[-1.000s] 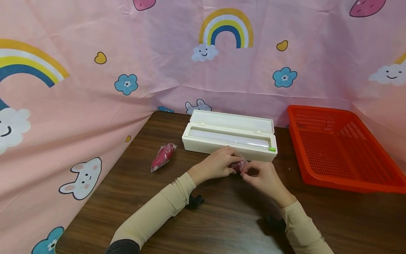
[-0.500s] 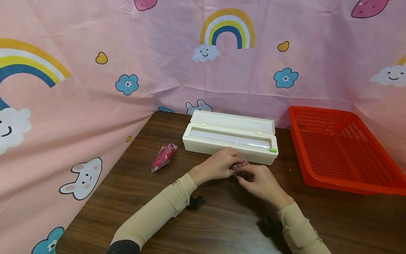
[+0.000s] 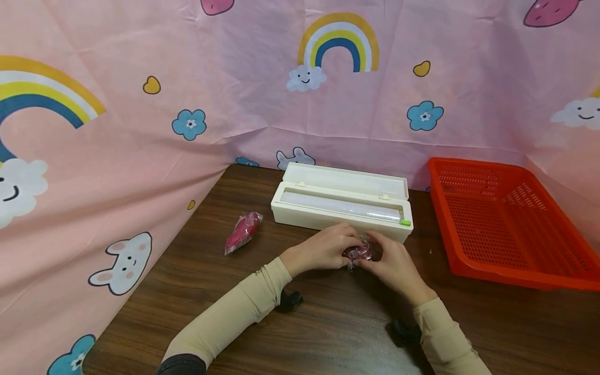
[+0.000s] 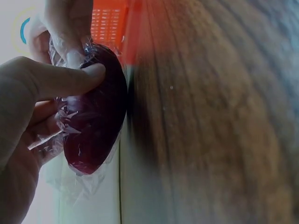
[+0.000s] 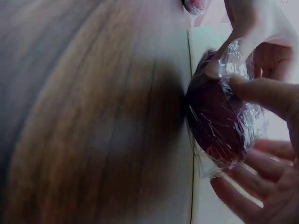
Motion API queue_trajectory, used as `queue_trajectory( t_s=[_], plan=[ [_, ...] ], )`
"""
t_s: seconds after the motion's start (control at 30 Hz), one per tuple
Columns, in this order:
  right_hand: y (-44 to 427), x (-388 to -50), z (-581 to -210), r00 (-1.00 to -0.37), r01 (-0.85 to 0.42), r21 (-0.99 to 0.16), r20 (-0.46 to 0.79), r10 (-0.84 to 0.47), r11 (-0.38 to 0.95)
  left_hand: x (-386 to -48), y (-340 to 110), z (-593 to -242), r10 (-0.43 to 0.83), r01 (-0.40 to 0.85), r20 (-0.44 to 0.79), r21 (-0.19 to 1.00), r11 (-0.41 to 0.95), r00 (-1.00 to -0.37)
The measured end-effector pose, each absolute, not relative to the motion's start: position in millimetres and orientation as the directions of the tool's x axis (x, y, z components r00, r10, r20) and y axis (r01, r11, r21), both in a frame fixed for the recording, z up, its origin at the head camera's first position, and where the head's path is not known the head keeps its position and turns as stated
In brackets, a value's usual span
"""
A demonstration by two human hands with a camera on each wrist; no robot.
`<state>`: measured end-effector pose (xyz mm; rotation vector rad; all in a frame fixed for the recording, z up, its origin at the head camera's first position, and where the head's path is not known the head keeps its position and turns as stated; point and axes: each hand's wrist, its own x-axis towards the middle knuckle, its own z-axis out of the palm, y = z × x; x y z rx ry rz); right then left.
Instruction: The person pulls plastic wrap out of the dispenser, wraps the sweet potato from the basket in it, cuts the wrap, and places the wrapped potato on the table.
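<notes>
Both hands work on a dark red oval thing [image 3: 360, 251] loosely wrapped in clear cling film; its kind is hard to tell. My left hand [image 3: 324, 249] holds its left end, thumb [image 4: 70, 80] on the near side and fingers behind. My right hand [image 3: 396, 264] grips the right end, thumb pressing film against its side. Crinkled film [image 5: 233, 60] gathers between the two thumbs in the right wrist view. The thing lies on or just above the brown table [image 3: 290, 338]. A second film-wrapped, longer pinkish-red thing [image 3: 244, 233] lies to the left.
Right behind the hands stands a white cling film box [image 3: 300, 214] with its lid up, a film roll [image 3: 339, 204] and a green slider [image 3: 405, 223]. An orange-red plastic basket [image 3: 445, 229] sits at the right. A patterned pink cloth [image 3: 244, 94] hangs behind and at the sides.
The right hand first pinched film at the thing's right end, moved in towards the left thumb, then spread around the right end. The left hand has stayed nearly in place.
</notes>
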<state>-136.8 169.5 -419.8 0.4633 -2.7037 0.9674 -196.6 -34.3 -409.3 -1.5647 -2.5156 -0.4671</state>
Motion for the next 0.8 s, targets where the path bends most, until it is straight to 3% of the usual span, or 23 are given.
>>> queue_trajectory(
  t_s=[0.1, 0.2, 0.37, 0.5, 0.8],
  plan=[
    [169.6, -137.4, -420.8, -0.919, -0.383, -0.582, 0.315, -0.235, 0.717, -196.0, -35.1, -404.5, 0.86, 0.892, 0.25, 0.207, 0.401, -0.445],
    [169.3, -137.8, -420.3, -0.918, -0.388, -0.588, 0.311, -0.245, 0.71, -197.3, -40.2, -393.5, 0.861, 0.87, 0.22, 0.308, 0.384, -0.458],
    [169.9, -139.0, -420.4, -0.915, -0.4, -0.57, 0.295, -0.276, 0.718, -202.3, -57.3, -371.9, 0.8, 0.768, 0.171, 0.45, 0.457, -0.576],
    [170.7, -138.8, -419.9, -0.905, -0.423, -0.54, 0.297, -0.306, 0.727, -204.7, -63.6, -370.4, 0.773, 0.733, 0.077, 0.387, 0.559, -0.63],
    [169.9, -134.5, -422.1, -0.894, -0.446, -0.531, 0.308, -0.326, 0.72, -193.4, -42.7, -393.7, 0.819, 0.801, 0.085, 0.285, 0.526, -0.568]
  ],
)
